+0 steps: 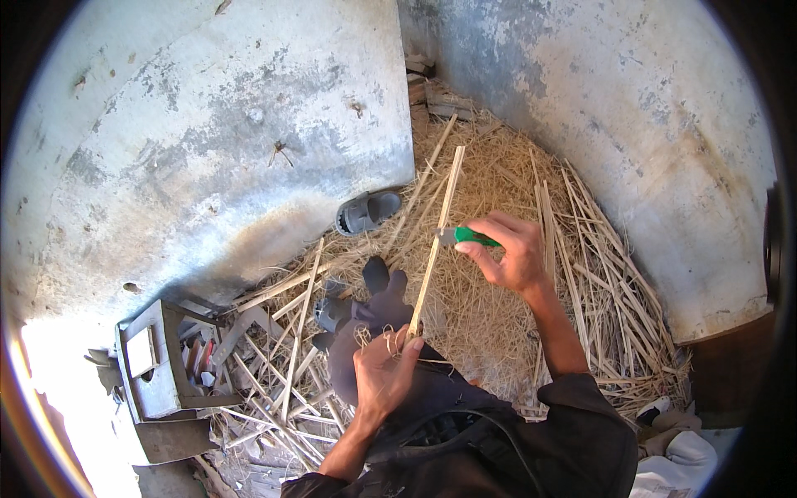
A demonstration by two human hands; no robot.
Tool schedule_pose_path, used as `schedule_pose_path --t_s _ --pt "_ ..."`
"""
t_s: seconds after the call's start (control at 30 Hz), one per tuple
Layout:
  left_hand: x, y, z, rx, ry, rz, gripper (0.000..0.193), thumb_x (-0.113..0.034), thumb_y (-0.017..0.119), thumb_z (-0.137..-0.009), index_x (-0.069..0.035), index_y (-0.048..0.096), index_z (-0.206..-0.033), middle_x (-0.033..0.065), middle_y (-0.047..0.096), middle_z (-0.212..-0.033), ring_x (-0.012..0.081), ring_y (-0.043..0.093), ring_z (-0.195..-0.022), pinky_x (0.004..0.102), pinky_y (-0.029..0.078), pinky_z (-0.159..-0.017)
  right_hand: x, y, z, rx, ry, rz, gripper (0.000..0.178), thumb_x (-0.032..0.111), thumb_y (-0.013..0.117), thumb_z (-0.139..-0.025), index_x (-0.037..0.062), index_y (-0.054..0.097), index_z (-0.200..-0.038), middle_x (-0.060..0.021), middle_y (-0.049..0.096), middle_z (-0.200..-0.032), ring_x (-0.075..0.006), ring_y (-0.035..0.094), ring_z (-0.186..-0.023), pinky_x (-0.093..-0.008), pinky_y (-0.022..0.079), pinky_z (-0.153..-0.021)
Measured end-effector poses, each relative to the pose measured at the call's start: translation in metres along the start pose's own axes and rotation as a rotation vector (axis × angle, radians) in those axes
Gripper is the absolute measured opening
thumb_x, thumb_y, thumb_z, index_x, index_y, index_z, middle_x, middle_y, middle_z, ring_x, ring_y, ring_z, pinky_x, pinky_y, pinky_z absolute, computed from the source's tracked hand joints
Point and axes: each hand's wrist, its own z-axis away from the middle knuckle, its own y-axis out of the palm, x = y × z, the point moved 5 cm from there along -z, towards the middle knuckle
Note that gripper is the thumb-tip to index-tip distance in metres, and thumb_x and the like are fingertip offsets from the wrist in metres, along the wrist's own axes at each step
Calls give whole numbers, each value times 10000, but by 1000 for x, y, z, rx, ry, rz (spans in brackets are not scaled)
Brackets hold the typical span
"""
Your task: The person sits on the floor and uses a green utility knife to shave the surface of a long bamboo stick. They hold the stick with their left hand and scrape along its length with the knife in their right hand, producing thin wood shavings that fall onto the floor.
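A long pale strip of split wood or bamboo [448,195] slants up and away from my lap. Its near end is gripped by my left hand [383,365], fingers closed round it above my thigh. Thin curled shavings [363,335] hang at those fingers. My right hand [512,249] is closed on the green handle of a utility knife [475,238]. The knife's short grey blade [447,236] meets the strip about midway along its length.
Loose shavings [490,349] cover the floor before me. Many strips [614,274] lie along the right wall, others at left. A grey slipper [368,212] rests near the left wall. At lower left stands a box-like stool [156,358] with items inside. White cloth [677,465] lies lower right.
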Motion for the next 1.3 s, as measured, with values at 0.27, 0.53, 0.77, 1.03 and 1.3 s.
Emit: schedule_pose_path --t_s 0.27,0.53,0.77,1.03,1.3 --pt "-1 0 0 4 -6 -24 196 -62 778 -959 42 782 -1124 97 688 -774 122 597 -691 301 490 -643 -19 -7 -11 -43 53 32 311 348 840 -926 52 807 -1017 -96 786 -875 -213 745 -691 -337 561 -571" --pt "-6 3 4 15 0 -2 213 -71 744 -982 28 801 -1162 -20 631 -757 38 533 -710 236 415 -616 -45 -27 -31 -136 79 77 329 339 843 -929 35 812 -1051 -115 795 -896 -218 764 -740 -320 587 -620" --pt "-6 1 5 35 49 -73 218 -73 770 -960 32 788 -1150 85 667 -764 120 589 -678 282 468 -624 -59 -32 -35 -252 118 154 407 409 777 -989 6 810 -1040 -110 775 -830 -198 728 -706 -337 543 -608" --pt "-10 -2 5 81 -23 26 240 -106 745 -997 59 771 -1169 11 645 -771 69 523 -697 268 432 -615 -120 -81 -25 -219 577 291 471 497 737 -1006 41 808 -1098 -73 712 -754 -189 645 -640 -416 470 -601" --pt "-6 2 3 212 -193 319 390 -265 581 -1120 80 732 -1222 -32 560 -667 33 471 -542 219 409 -525 -95 -40 26 -7 543 33 415 416 776 -985 46 774 -1174 -40 673 -795 -139 586 -666 -338 439 -615"
